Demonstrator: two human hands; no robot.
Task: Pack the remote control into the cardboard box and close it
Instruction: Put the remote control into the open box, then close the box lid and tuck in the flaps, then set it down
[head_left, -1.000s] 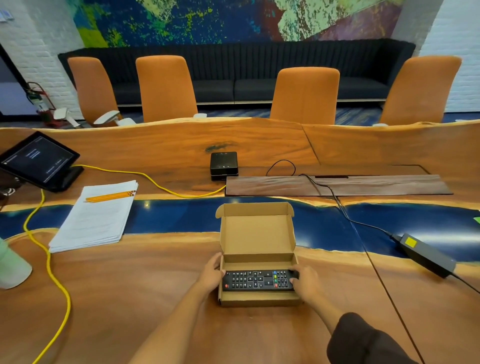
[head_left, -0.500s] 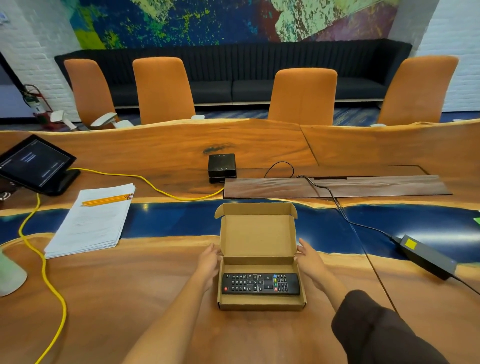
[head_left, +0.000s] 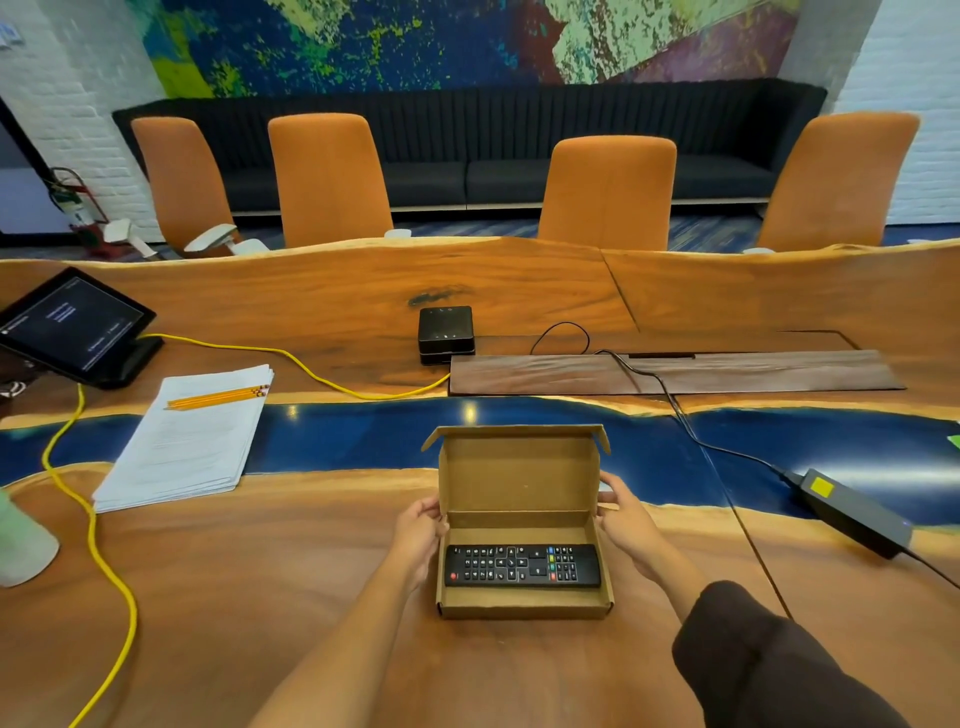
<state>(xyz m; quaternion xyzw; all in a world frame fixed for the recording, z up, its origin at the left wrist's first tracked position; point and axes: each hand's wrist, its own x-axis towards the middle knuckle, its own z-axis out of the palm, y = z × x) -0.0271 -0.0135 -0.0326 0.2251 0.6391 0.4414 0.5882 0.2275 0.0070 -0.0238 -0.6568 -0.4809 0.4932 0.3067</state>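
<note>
The left hand pinches the left edge of the lid, fingers curled round it just above the hinge. The right hand does the same on the right edge, thumb and fingers closed on the cardboard. Each grip is closed on the lid of the cardboard box, which stands tilted up and back, its inside face towards the person and its small side flaps sticking out at the top corners.

Between the two hands, the remote control lies flat in the bottom tray of the box, buttons up, running left to right and nearly filling the width. The box sits on the wooden counter, close to the person. The right forearm wears a dark sleeve; the left forearm is bare.

Further out, a blue band runs across the counter behind the box. To the left lies a stack of papers with pencils on top, and a yellow cable snakes past it. A tablet stands at the far left. Behind the box are a small black device and a dark wooden panel. To the right a power adapter lies on its black cord. Orange chairs line the far side.
</note>
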